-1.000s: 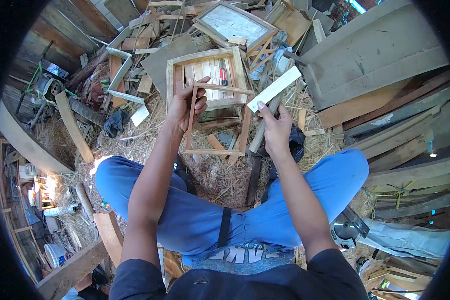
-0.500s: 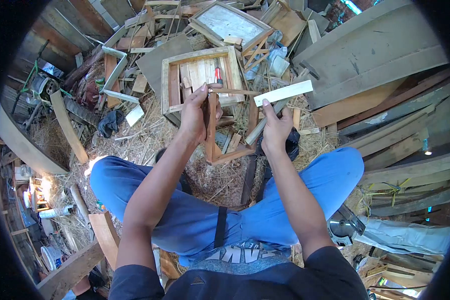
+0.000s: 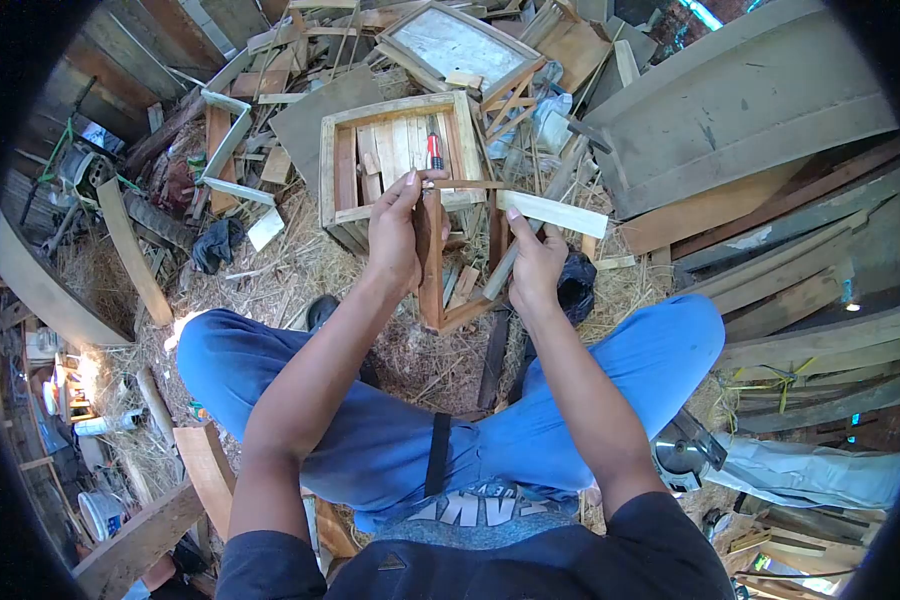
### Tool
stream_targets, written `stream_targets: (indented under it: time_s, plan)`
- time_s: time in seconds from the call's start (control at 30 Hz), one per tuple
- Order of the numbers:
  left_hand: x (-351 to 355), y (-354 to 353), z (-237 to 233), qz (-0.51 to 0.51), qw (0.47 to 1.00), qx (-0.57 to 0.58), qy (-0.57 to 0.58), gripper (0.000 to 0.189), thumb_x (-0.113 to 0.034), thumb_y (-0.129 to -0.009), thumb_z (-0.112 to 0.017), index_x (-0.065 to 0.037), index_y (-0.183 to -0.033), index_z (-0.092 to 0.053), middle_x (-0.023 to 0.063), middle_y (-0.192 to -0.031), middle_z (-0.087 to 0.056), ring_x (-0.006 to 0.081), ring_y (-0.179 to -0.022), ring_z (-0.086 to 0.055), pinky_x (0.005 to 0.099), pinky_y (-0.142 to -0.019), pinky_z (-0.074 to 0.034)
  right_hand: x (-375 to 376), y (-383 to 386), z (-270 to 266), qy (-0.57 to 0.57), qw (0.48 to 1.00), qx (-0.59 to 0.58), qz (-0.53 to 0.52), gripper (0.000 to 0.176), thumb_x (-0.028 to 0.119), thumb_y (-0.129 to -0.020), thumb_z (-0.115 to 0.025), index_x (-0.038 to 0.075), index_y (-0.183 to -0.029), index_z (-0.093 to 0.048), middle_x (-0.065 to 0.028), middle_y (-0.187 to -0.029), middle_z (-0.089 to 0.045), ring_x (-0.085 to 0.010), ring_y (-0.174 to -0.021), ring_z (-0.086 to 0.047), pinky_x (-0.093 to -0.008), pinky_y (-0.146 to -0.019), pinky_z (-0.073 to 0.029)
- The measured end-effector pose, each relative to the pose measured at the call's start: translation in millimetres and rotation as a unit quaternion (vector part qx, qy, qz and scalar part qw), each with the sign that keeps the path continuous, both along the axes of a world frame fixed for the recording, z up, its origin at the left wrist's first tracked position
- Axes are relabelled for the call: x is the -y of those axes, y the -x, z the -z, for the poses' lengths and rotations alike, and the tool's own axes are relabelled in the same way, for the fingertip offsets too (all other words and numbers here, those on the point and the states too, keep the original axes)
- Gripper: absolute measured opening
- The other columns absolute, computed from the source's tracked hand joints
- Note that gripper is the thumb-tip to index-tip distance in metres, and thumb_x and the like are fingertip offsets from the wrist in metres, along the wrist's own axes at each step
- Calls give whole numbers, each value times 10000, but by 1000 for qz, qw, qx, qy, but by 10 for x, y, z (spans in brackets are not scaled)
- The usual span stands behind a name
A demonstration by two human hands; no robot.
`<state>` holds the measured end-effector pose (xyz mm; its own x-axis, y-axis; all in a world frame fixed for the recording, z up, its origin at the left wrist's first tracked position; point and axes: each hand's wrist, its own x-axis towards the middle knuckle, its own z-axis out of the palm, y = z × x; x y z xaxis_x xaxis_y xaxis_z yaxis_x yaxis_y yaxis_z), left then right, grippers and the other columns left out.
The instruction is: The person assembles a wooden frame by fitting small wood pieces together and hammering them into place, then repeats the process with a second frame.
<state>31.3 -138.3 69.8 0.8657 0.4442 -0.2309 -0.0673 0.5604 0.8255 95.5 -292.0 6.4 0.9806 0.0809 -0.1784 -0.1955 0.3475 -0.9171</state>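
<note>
My left hand [image 3: 397, 235] is closed around the upper left corner of a small brown wooden frame [image 3: 431, 270], which is tilted up between my knees. A tiny item at its fingertips is too small to make out. My right hand [image 3: 538, 262] grips a hammer [image 3: 503, 272] by its greyish handle; the dark head points up and away. Under the right thumb lies a pale wood strip [image 3: 560, 214], its left end close to the frame's right side. Behind the frame, a red and black screwdriver [image 3: 434, 150] rests on a shallow wooden box [image 3: 330, 165].
Wood scraps and straw cover the ground. A glass-like panel in a wooden frame [image 3: 460, 48] lies at the back. Large boards [image 3: 740, 110] lean at the right, and a circular saw [image 3: 682, 450] sits beside my right knee. A black plastic bag [image 3: 576, 285] is near my right hand.
The pale strip has shifted left toward the frame and turned, so its right end now points lower. The right hand and hammer moved slightly left with it. My left hand barely moved.
</note>
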Motion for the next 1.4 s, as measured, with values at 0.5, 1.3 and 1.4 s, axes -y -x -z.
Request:
stream_targets:
  time_s: [0.5,1.3,1.4]
  plan:
    - [-135,11,90,86,996,17,6,404,-387,-1079,-429,-73,-1179,-661,44,-940,-658,108,-726,-610,257,-596,-511,-50,-50,138,-44,999,8,-23,150,42,-953,-665,-6,-1088,-620,-84,-1004,-691,-187,-829,-691,-365,-718,-630]
    - [12,-102,575,178,960,-71,-203,404,-285,-993,-656,19,-1260,-644,36,-999,-680,103,-810,-584,276,-710,-510,-108,188,-6,-68,993,-54,-83,229,86,-943,-706,-27,-1135,-650,-54,-1025,-697,-106,-877,-642,-267,-782,-519]
    - [82,-84,511,151,949,-69,-270,364,-261,-1014,-625,22,-1242,-642,34,-995,-680,97,-824,-583,273,-735,-497,-122,194,42,-33,996,-31,-81,215,89,-934,-714,-27,-1107,-663,-53,-1019,-698,-101,-878,-633,-264,-782,-509]
